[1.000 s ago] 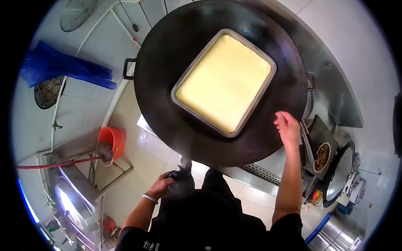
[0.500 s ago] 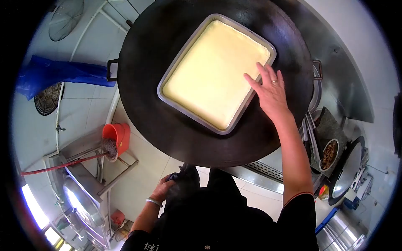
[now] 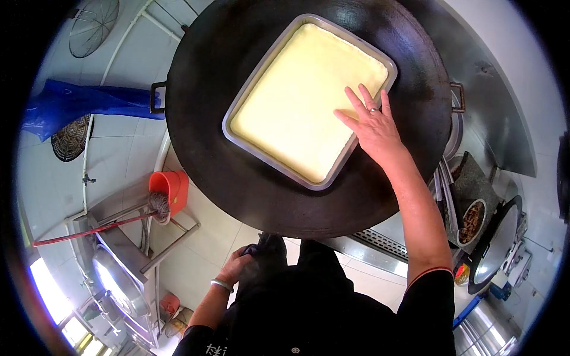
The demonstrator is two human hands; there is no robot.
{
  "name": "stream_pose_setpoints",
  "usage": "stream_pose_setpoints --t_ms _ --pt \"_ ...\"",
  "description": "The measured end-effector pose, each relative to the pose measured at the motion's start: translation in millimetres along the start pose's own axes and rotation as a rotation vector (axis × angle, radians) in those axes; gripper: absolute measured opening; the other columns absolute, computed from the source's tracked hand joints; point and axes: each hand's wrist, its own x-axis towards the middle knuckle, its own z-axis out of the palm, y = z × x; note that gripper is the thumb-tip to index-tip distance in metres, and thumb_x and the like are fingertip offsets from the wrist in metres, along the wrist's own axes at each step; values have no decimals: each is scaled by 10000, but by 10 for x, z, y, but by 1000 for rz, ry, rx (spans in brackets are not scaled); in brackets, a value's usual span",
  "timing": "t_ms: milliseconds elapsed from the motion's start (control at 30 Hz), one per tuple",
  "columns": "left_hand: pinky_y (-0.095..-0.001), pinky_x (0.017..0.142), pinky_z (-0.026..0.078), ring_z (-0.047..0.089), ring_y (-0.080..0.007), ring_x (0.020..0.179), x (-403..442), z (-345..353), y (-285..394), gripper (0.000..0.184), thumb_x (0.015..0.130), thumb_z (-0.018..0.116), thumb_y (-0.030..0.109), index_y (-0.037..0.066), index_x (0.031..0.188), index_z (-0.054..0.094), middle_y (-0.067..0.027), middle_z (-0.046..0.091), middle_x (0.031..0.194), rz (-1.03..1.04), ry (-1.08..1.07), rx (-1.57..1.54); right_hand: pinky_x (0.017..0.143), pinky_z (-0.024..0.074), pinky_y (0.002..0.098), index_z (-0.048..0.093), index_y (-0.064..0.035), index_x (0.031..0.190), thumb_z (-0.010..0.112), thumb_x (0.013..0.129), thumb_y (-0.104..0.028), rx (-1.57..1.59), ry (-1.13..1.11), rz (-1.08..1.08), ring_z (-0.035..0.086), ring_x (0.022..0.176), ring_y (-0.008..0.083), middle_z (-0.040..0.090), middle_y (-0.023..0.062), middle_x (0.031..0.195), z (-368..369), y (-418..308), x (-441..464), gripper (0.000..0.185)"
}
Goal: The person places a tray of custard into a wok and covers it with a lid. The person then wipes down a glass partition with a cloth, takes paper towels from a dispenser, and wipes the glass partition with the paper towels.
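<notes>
A rectangular metal tray (image 3: 232,105) sits at a slant inside a large dark wok (image 3: 196,148). Filling the tray is a smooth, pale yellow slab (image 3: 303,98). My right hand (image 3: 375,126) reaches over the tray's right edge, fingers spread above or on the slab. Whether the fingertips touch its surface I cannot tell. Down by my leg, my left hand (image 3: 237,265) is closed round a dark cloth (image 3: 254,249), partly lost against my black clothes.
A side handle (image 3: 458,97) juts from the wok. To the right are a bowl of brown pieces (image 3: 472,222) and a round lid (image 3: 497,243). At left stand an orange bucket (image 3: 177,191) and a red-handled mop (image 3: 95,230); a blue plastic sheet (image 3: 89,102) hangs beyond.
My right hand has shifted a little to the left, further over the yellow slab, with its fingers spread wider. The left hand stays low with the cloth.
</notes>
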Motion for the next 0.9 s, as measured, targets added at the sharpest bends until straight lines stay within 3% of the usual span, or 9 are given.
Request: stream_pose_setpoints --t_ms 167,333,600,767,800,833,900 --pt "-268 749 490 593 -151 828 1 -15 6 395 793 560 82 -13 1176 569 -51 633 953 48 -11 8 1153 92 554 595 -301 1255 516 831 -35 16 -72 35 174 1433 260 246 46 1532 -17 -21 11 507" --pt "-265 756 484 588 -145 839 25 -75 -38 385 797 556 79 -13 1171 574 -44 633 966 84 -15 30 1157 95 559 591 -300 1258 497 830 29 101 48 93 160 1434 255 231 44 1534 -105 -29 -60 548" --pt "-265 764 483 593 -146 823 -11 -127 -27 392 779 572 89 -15 1157 586 -48 642 935 74 -4 36 1150 143 570 579 -275 1276 466 822 89 62 62 208 195 1420 278 264 63 1507 -324 -93 -211 593" --pt "-258 751 483 592 -145 804 -28 -164 -26 415 760 575 99 -18 1158 584 -47 639 921 109 -3 54 1112 217 596 569 -153 1273 515 809 87 184 188 305 257 1381 336 324 155 1426 -480 -276 -400 525" --pt "-254 748 481 590 -144 798 -44 -161 -7 420 757 573 101 -19 1159 584 -46 637 916 107 1 73 1093 285 539 570 -108 1254 544 813 55 190 256 305 328 1336 344 376 179 1368 -507 -309 -460 471" --pt "-254 748 481 590 -144 798 -66 -153 12 420 757 573 101 -19 1159 584 -46 637 916 110 0 71 1093 285 539 570 -108 1254 544 813 55 188 258 303 328 1336 344 376 179 1368 -518 -344 -537 471" --pt "-248 741 477 588 -143 794 -124 -132 64 428 753 570 102 -19 1164 582 -43 633 911 100 14 91 1031 370 460 577 -103 1233 581 810 30 495 435 320 426 1246 330 436 166 1307 -523 -429 -703 443"
